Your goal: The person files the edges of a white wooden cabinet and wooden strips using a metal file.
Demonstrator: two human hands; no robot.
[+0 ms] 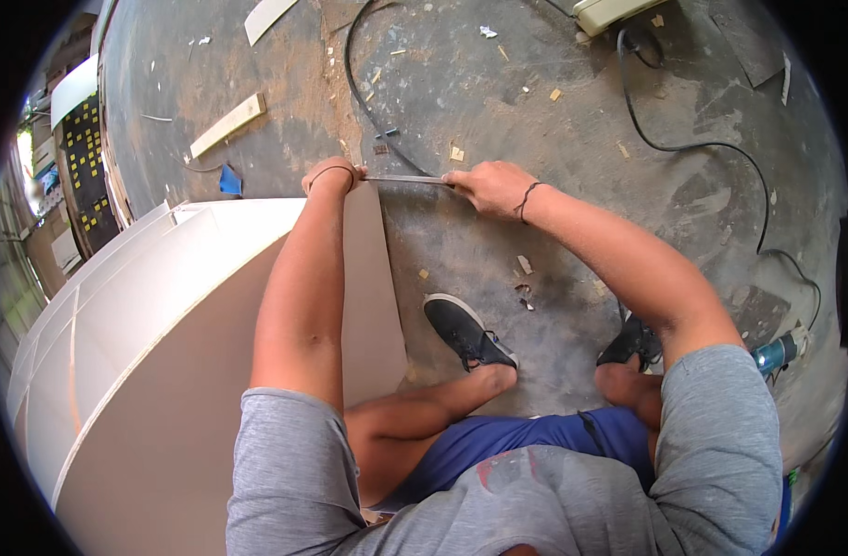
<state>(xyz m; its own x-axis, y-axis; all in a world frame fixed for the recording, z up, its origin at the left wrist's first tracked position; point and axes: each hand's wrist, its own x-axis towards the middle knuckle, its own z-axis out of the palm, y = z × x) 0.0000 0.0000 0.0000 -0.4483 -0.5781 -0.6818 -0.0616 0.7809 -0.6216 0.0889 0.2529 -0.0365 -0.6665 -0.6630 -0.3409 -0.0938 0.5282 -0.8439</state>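
My right hand (493, 187) is closed around the near-right end of a thin, straight grey metal strip (407, 179), whose exact kind I cannot make out. The strip runs level to my left hand (333, 174), at the far corner of a large white panelled case (373, 269). The fingers of my left hand are curled there, mostly hidden behind its back, so whether they grip the strip or the panel's edge does not show. The white case stands on the floor along my left side, with thin dividers and a pale raw board edge.
A short wooden batten (227, 126) and a blue scrap (230, 181) lie beyond the case. Black cables (692, 145) cross the dusty concrete floor, one from a beige box (618, 13). A teal power tool (778, 352) lies at the right. Wood chips are scattered about.
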